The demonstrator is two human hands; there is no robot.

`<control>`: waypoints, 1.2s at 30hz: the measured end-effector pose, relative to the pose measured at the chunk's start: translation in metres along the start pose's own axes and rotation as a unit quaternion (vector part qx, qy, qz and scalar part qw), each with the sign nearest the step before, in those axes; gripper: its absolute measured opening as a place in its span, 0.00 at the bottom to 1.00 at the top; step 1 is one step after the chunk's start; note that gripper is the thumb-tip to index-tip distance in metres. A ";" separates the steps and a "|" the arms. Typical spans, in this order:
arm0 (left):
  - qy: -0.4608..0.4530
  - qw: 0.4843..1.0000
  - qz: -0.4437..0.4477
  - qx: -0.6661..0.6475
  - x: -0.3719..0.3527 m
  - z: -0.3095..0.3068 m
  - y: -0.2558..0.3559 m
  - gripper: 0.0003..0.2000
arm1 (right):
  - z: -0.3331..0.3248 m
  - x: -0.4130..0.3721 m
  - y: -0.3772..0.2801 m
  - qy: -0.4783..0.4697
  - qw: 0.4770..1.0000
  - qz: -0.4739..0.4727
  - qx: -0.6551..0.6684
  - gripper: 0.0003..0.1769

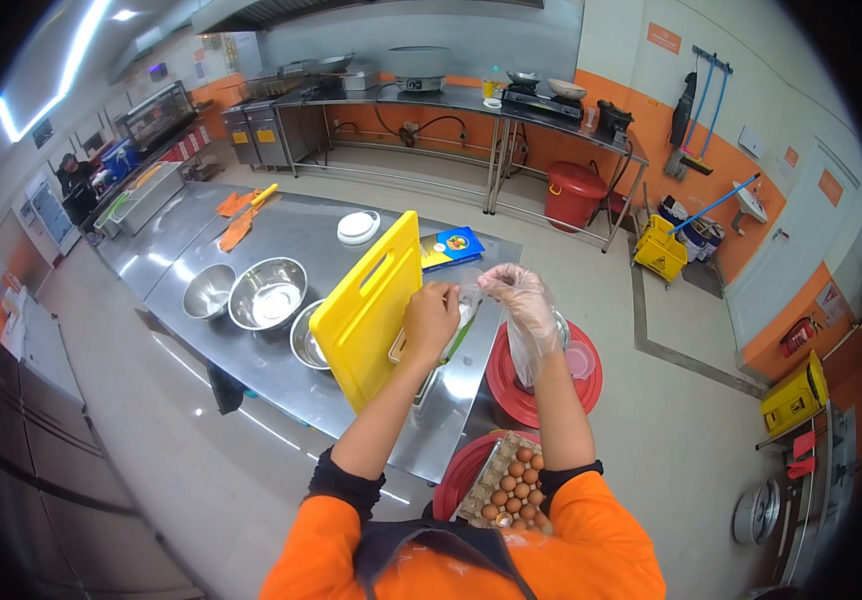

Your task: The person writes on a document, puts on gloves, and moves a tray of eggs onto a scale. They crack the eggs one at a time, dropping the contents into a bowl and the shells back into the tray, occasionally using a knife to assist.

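My right hand (pixel 517 296) wears a clear plastic glove that hangs loose at the wrist. Bare, my left hand (pixel 432 320) is raised close beside it over the table corner, fingers pinched together. Thin clear plastic, apparently a second disposable glove (pixel 468 297), stretches between the fingertips of both hands. A yellow cutting board (pixel 363 310) stands on edge just left of my left hand. Below the hands a green-edged thing (pixel 461 343) shows near a tray, partly covered. Behind them lies a blue and yellow booklet (pixel 453 247).
Steel bowls (pixel 268 294) and a white round container (pixel 358 227) stand on the steel table (pixel 303 225). Red bins (pixel 561 395) and a carton of eggs (pixel 517 484) are by its near right corner. Orange cloths (pixel 238 230) lie farther back. A person (pixel 77 188) stands far left.
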State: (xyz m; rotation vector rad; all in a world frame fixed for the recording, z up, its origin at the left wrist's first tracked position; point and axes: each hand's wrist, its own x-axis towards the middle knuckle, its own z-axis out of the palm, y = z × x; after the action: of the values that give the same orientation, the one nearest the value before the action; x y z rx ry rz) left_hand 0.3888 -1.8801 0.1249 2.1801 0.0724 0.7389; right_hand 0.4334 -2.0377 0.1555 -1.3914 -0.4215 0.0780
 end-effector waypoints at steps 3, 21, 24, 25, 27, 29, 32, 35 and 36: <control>0.044 0.995 0.066 -0.058 0.001 0.000 0.011 0.09 | -0.001 -0.001 -0.002 -0.002 1.000 0.006 0.014 0.09; -0.140 0.933 0.263 0.203 -0.005 -0.045 0.016 0.08 | 0.004 0.007 0.006 -0.009 0.995 -0.088 -0.045 0.06; -0.154 0.911 0.258 0.283 -0.003 -0.037 0.012 0.07 | 0.014 0.004 -0.012 -0.010 0.991 -0.130 0.008 0.04; -0.182 0.900 0.213 0.333 -0.004 -0.033 0.009 0.06 | 0.019 0.001 -0.026 0.015 0.988 -0.151 0.036 0.04; -0.182 0.897 0.211 0.343 -0.005 -0.034 0.010 0.07 | 0.022 -0.001 -0.046 0.038 0.983 -0.166 0.061 0.05; -0.182 0.895 0.208 0.350 -0.006 -0.035 0.014 0.08 | 0.014 0.000 -0.060 0.088 0.971 -0.214 -0.062 0.05; -0.219 0.893 0.191 0.343 -0.007 -0.034 0.013 0.10 | 0.013 -0.009 -0.080 0.104 0.967 -0.215 -0.089 0.05; -0.279 0.896 0.121 0.324 -0.009 -0.037 0.008 0.14 | 0.015 -0.018 -0.090 0.135 0.959 -0.210 -0.136 0.06; -0.279 0.922 0.092 0.251 -0.011 -0.046 0.009 0.15 | 0.013 -0.019 -0.088 0.144 0.953 -0.226 -0.142 0.06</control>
State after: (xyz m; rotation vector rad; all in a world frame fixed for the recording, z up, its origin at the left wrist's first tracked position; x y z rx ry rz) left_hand 0.3543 -1.8576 0.1486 2.8442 -0.2699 0.1714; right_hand 0.3949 -2.0477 0.2372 -1.5248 -0.5101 -0.5751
